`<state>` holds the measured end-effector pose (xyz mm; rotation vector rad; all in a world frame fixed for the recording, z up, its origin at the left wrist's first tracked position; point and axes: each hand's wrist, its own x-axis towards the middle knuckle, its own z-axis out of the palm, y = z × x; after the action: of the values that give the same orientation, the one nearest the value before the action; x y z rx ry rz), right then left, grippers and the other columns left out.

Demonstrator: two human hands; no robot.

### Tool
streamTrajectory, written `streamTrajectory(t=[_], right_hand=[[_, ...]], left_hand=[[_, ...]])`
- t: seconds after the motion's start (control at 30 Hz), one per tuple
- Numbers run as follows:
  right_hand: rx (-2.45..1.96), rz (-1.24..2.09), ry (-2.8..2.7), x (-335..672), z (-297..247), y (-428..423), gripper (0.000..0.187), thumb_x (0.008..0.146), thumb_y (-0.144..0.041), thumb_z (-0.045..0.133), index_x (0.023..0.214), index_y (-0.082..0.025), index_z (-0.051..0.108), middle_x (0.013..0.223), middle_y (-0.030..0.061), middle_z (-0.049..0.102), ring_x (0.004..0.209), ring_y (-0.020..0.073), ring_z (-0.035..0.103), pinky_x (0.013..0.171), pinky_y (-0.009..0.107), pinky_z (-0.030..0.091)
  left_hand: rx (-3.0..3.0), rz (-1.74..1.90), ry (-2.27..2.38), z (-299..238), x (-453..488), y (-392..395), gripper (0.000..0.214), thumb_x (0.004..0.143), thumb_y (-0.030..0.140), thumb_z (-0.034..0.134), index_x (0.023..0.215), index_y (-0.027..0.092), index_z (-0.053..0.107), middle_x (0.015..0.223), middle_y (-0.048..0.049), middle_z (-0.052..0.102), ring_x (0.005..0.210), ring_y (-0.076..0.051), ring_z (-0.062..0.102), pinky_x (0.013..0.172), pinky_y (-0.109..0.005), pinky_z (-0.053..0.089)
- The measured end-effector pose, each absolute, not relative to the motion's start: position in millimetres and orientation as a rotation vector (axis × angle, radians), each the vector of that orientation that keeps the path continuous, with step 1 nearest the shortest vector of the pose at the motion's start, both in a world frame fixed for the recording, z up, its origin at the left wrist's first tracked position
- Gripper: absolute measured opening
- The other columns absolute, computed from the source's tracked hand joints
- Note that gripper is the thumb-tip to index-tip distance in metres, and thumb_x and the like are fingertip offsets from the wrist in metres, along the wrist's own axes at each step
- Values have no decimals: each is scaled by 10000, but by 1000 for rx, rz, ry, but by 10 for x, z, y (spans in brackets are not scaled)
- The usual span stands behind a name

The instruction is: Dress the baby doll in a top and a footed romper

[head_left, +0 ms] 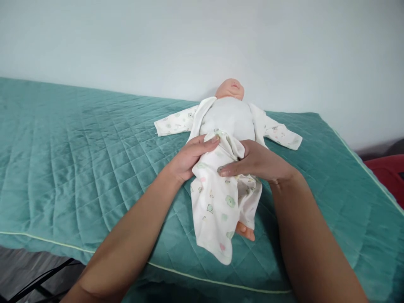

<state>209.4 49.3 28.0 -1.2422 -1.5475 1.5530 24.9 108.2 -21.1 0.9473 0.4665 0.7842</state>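
Observation:
A baby doll (227, 115) lies on its back on the quilted teal mattress (78, 160), head toward the wall. It wears an open white printed top with the sleeves spread out. White printed trousers (217, 206) cover its legs, and one foot (245, 230) pokes out at the bottom. My left hand (191, 155) grips the trouser waistband at the doll's left hip side, thumb on top. My right hand (257, 162) is closed on the bunched waistband fabric at the doll's other side.
A pale wall runs behind the mattress. The mattress's front edge has light piping, with dark floor and a metal frame below at the left. Something red (389, 174) sits beyond the right edge.

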Motion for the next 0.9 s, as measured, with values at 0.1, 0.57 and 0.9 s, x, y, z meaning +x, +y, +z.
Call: streamTrajectory(t=[0.1,0.57,0.9], right_hand=[[-1179,1520,-1482,2097,234,491,278,725,-314,864,948,-179,769,883,18,771,814,206,715,754,323,557],[-1036,1397,-1183,2015,110,528,328,765,-401,845,977,-197,701,825,9,716,724,167,666,648,281,548],[-1134,1465,-1429,2095,194,497,432,706,-393,883,1066,-191,754,923,26,778,839,214,725,698,287,567]], left_hand=[[971,761,488,-196,237,1075,415,715,458,854,948,125,767,814,-73,760,741,-221,719,692,-304,546],[1146,570,389,-145,161,1079,379,721,395,868,980,137,766,889,-92,777,857,-257,745,811,-358,593],[927,739,481,-184,247,986,520,737,468,838,1122,140,719,937,-99,781,938,-304,751,835,-389,607]])
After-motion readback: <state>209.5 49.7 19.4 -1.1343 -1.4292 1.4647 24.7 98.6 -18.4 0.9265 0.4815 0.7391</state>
